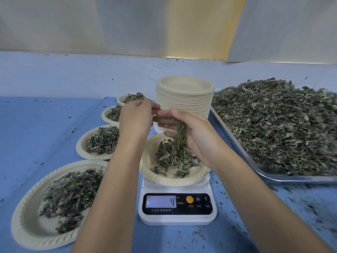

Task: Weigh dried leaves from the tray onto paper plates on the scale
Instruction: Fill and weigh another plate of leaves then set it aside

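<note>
You're working in what looks like a small herb-packing workroom: a blue-covered table (45,125), a big metal tray (300,178) heaped with dried leaves (273,115), a tall stack of paper plates (184,103), a row of filled plates (20,221), a digital scale (177,217), and plain pale sheeting (127,24) behind.

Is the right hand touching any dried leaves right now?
Touching. The head view shows the right hand pinching a leaf clump above the plate.

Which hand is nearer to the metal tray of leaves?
Right. The right hand holds leaves above the plate on the scale, beside the tray; the left hand is farther left.
</note>
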The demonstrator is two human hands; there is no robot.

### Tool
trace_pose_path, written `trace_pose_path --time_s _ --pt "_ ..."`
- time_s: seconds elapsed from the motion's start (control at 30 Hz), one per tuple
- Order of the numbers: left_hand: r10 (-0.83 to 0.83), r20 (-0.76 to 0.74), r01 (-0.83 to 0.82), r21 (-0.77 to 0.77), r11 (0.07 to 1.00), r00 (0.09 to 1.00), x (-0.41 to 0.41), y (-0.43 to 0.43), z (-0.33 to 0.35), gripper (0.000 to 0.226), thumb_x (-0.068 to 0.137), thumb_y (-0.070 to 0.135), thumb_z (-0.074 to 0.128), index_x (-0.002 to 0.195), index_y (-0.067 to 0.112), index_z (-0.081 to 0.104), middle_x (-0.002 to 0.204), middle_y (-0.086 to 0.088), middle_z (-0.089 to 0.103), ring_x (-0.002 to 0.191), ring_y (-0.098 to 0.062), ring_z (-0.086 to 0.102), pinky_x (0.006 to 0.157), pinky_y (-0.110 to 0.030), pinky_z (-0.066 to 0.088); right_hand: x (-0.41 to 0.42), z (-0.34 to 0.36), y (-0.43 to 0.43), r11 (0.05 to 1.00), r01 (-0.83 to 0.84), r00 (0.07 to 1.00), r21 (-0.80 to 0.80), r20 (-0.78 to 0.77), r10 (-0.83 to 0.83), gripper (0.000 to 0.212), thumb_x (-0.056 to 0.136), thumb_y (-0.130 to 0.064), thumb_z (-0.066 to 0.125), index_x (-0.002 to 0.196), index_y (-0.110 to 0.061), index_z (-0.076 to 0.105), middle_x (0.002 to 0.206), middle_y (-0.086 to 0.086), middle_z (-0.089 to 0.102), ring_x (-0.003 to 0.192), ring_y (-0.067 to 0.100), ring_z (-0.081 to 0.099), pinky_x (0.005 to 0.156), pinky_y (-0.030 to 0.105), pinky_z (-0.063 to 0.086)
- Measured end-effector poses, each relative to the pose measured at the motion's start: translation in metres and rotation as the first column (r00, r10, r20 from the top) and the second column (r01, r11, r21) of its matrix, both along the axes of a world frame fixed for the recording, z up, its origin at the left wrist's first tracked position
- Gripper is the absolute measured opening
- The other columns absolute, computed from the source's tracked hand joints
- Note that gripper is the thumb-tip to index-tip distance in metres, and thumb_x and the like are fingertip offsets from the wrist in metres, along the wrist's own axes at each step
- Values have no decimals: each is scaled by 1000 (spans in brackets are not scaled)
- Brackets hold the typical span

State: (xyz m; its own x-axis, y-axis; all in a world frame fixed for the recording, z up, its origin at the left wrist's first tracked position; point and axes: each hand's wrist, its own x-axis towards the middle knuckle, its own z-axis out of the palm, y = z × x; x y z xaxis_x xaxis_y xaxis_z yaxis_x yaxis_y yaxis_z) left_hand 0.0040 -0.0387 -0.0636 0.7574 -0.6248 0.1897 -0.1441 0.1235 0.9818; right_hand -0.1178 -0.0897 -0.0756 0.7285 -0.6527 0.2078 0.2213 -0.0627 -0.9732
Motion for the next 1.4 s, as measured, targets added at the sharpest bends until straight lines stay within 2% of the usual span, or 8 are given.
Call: trace_pose_path --time_s 0.17,0.5,0.77,0.93,1.07,1.23,1.33,1.4 --pt "-17 2 17 12 1000 1000 -2 -3 -1 25 87 13 48 70 17 66 55 12 67 46 0 59 60 -22 46 -1 0 -2 991 107 989 -86 -92 -115 22 94 -18 51 98 -16 73 105 1 73 108 12 64 95 28 50" --pt "-8 73 7 17 1000 997 -18 -7 1 25 85 14 49 68 20 65 74 2 71 69 -10 64 75 -30 49 -6 -2 -9 951 212 971 -224 -62 -231 32 90 11 47 93 -12 70 91 2 71 72 7 64 71 15 52" --pt "-132 181 123 58 991 975 -57 -24 3 25 85 15 49 69 21 66 79 0 72 81 -15 67 75 -35 52 -38 0 -35 898 329 931 -291 -60 -360 35 84 11 45 76 -13 69 77 3 71 71 13 62 68 19 51" --pt "-213 151 203 76 976 965 -87 -47 0 28 86 15 50 62 21 64 70 4 70 71 -13 64 69 -28 46 -73 -12 -66 592 504 672 -629 -145 -726 29 84 -1 49 69 -21 64 72 -4 64 59 6 53 56 16 40" --pt "-270 164 263 64 963 949 -108 -57 0 29 87 15 50 62 21 65 69 7 70 68 -8 63 62 -24 45 -100 -31 -100 468 387 487 -795 -254 -835 32 89 0 44 109 -13 66 110 6 64 91 23 60 76 32 49" --pt "-298 174 291 62 955 939 -122 -62 1 30 88 14 48 63 22 63 71 7 68 71 -9 64 62 -24 44 -111 -49 -134 557 -41 389 -829 -527 -755 50 99 -7 37 148 -19 33 156 7 26 140 27 27 111 41 30" --pt "-310 174 301 76 950 934 -124 -62 0 30 90 14 47 66 21 64 73 7 68 68 -6 63 55 -16 41 -109 -56 -140 626 -232 278 -745 -667 -691 50 104 -21 28 152 -25 18 161 4 7 145 30 11 114 48 23" --pt "-309 163 301 73 951 937 -123 -61 -1 30 90 14 47 67 21 64 74 7 69 68 -5 63 51 -10 40 -109 -57 -139 629 -285 212 -724 -687 -695 47 103 -22 28 150 -22 23 157 6 21 142 31 18 111 50 28"
